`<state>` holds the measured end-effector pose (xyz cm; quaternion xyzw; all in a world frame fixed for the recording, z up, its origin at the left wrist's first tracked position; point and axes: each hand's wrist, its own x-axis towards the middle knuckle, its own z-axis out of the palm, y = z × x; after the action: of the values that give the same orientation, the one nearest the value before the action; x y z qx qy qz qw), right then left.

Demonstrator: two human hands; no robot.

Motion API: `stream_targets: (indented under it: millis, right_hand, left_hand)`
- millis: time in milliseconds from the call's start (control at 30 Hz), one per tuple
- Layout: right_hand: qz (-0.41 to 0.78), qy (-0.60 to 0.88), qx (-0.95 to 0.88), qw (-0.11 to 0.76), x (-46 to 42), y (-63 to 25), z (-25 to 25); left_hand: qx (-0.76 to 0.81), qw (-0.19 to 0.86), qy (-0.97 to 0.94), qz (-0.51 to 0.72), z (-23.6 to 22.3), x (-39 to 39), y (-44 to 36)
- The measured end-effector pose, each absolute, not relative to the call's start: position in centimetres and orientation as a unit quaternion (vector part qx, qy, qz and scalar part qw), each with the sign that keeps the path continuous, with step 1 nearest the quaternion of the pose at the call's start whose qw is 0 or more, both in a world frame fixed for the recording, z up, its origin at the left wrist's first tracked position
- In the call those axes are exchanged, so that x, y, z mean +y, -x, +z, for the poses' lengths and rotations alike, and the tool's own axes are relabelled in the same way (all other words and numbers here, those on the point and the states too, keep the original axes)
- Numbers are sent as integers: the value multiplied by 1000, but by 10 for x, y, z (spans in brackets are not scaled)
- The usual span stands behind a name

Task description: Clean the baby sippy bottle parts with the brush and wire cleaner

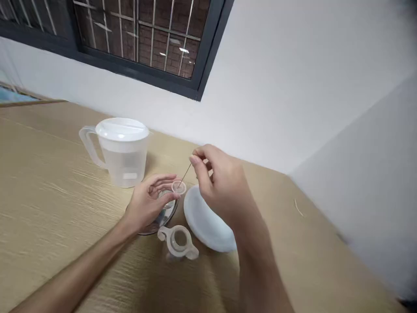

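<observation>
The bench (58,182) runs beneath a barred window (140,34), its far edge against a white wall (260,78). At the far left stands a lidded translucent pitcher (130,158), upright, its handle turned left; it seems set back to leave the near middle free for handwork. A pale oval bowl (208,226) sits to the right, partly hidden by the right arm.

The right hand (218,178) pinches a thin rod between thumb and index finger, probably for fine control. The left hand (146,204) grips a small clear round cap between thumb and fingers, seemingly to steady it.

Below the left hand, partly covered, lies a round glass dish (167,215), perhaps close by for easy reach. Just nearer stands a translucent two-lugged ring piece (188,251), nothing gripping it.

The clear round cap (179,187) is over the dish's far right edge, left of the bowl. The thin rod (185,173) slants down to it; whether the tip touches is too small to tell.
</observation>
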<state>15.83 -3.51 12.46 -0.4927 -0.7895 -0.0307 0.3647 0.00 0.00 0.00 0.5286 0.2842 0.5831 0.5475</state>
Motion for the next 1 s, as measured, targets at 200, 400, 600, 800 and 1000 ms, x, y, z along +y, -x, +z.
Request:
stream_targets:
  millis: [200,400,600,800,1000]
  right_hand:
    - [15,538,-785,306,-29,-157,120]
    - [54,502,-817,279,-19,-151,108]
    - [71,527,-796,288,-25,-153,110]
    - [54,537,-755,373,-24,-162,111]
    - [61,534,-731,420,-18,-174,108]
  left_hand:
    - [297,542,-506,602,3,-2,0]
    - [278,539,-492,624,17,-5,4]
    - [273,585,-493,583,14,-2,11]
    - [303,591,-516,541,8,1,12]
    - [323,569,-529,541,12,0,12]
